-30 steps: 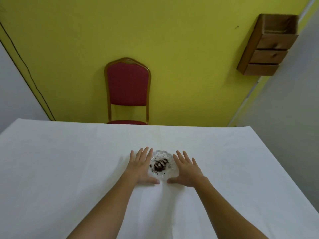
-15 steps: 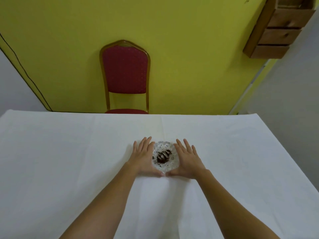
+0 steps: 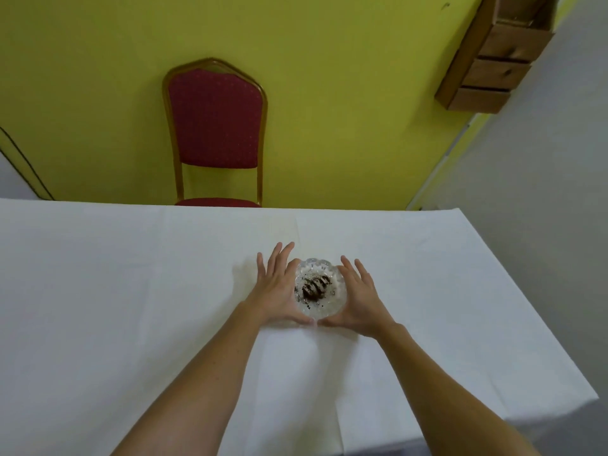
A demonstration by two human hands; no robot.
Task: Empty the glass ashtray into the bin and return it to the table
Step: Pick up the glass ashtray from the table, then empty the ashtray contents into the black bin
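Sitting between two hands: one glass ashtray (image 3: pixel 320 287), round, clear, scalloped rim, near the middle of the white-clothed table (image 3: pixel 115 291). Whether its base touches the cloth or is just raised cannot be told; the near edge of the base is hidden behind the thumbs.

Contents: one dark clump of ash and butts (image 3: pixel 315 286) at the centre, with loose dark specks around it. Number of butts not countable; they blur into one mass.

Left hand (image 3: pixel 276 286): one, palm against the ashtray's left side, fingers spread and extended past the rim, thumb curled beneath the near edge. Cupping the glass, not closed round it.

Right hand (image 3: pixel 357 297): one, mirrored on the right side, fingers splayed, thumb meeting the left thumb at the near edge. Same loose cupping hold.

Forearms: two, bare, both cut off by the lower edge of the view.

Table: one, its left and near sides cut off; far edge and right edge visible.

Chair (image 3: pixel 215 133): one, red upholstery, gold frame, behind the far edge of the table; seat mostly hidden, legs hidden.

Yellow wall (image 3: pixel 329 77) behind it.

Wooden drawer unit (image 3: pixel 496 57): one, upper right, cut off at the top; three drawer fronts visible.
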